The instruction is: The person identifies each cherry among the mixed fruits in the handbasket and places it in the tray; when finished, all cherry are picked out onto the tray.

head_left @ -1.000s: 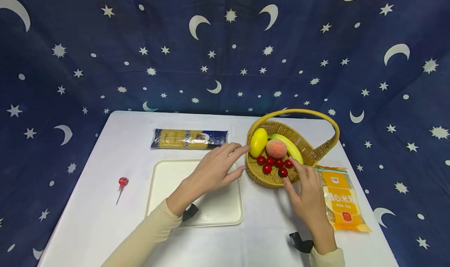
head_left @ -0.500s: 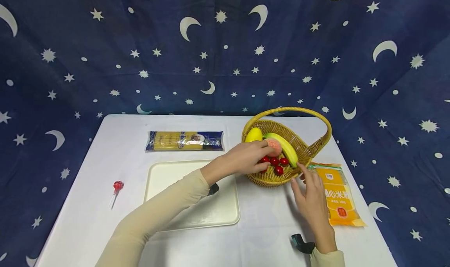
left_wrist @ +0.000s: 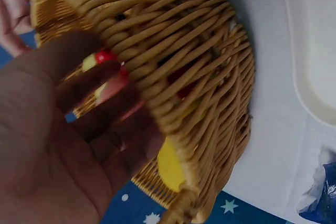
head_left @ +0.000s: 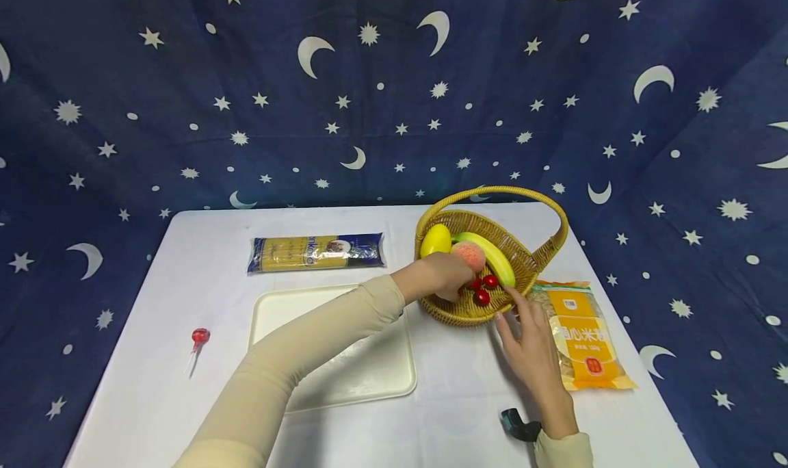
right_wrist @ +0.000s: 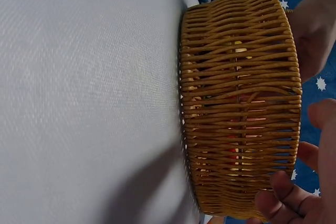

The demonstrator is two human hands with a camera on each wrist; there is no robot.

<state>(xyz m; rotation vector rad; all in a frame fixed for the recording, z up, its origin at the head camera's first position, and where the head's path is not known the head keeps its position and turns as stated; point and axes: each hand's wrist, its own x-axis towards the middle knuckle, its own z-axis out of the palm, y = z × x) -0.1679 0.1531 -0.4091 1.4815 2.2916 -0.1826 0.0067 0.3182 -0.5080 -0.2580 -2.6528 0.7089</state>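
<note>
In the head view a wicker basket (head_left: pixel 458 314) with a tall handle stands at the back right of the table. A banana (head_left: pixel 492 254), a peach (head_left: pixel 470 256), a yellow mango-like fruit (head_left: pixel 436 241) and red cherries (head_left: pixel 481 297) lie in it. My left hand (head_left: pixel 448 276) reaches over the near rim into the basket, by the peach and cherries. Its fingers (left_wrist: pixel 113 124) slope down inside the wall in the left wrist view, and what their tips hold is hidden. My right hand (head_left: pixel 534 345) touches the basket's near right rim with loosely bent fingers (right_wrist: pixel 286 198).
A white tray (head_left: pixel 394 382) lies under the left forearm, with a spaghetti pack (head_left: pixel 317 252) behind it. To the left is a red lollipop (head_left: pixel 200 336). A yellow rice-noodle bag (head_left: pixel 585 345) lies right of the basket. A starry curtain (head_left: pixel 369 98) hangs behind the table.
My left hand has moved right from above the tray into the basket and now covers some cherries. The right hand stays by the rim. The head view has shifted slightly right.
</note>
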